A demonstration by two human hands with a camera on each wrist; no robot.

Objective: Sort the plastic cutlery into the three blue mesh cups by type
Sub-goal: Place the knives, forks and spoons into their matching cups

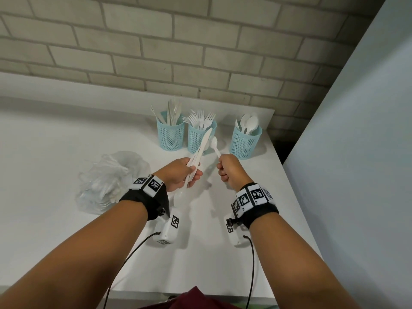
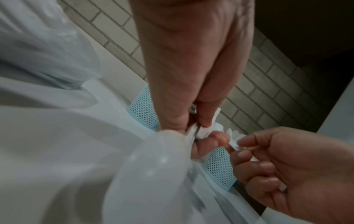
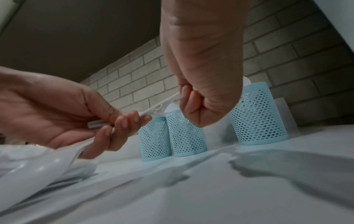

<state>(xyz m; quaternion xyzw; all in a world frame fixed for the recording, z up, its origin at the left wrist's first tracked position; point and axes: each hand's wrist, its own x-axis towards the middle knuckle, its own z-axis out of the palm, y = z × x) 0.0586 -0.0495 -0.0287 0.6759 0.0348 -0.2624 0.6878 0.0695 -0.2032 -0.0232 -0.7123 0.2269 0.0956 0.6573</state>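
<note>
Three blue mesh cups stand by the brick wall: the left cup [image 1: 170, 136] holds knives, the middle cup [image 1: 197, 139] forks, the right cup [image 1: 244, 141] spoons. My left hand [image 1: 182, 175] grips a small bundle of white plastic cutlery [image 1: 201, 148], a knife blade pointing toward the middle cup. My right hand [image 1: 229, 169] is curled round the handle of a white spoon [image 1: 214, 143], bowl up, just in front of the cups. In the right wrist view the left hand [image 3: 76, 118] holds the cutlery handles [image 3: 159, 103] before the cups [image 3: 186, 133].
A crumpled clear plastic bag [image 1: 109, 181] with more white cutlery lies on the white table [image 1: 55, 152] left of my left wrist. The table's right edge [image 1: 289, 190] runs beside a pale wall panel [image 1: 356, 152]. A brick wall stands behind the cups.
</note>
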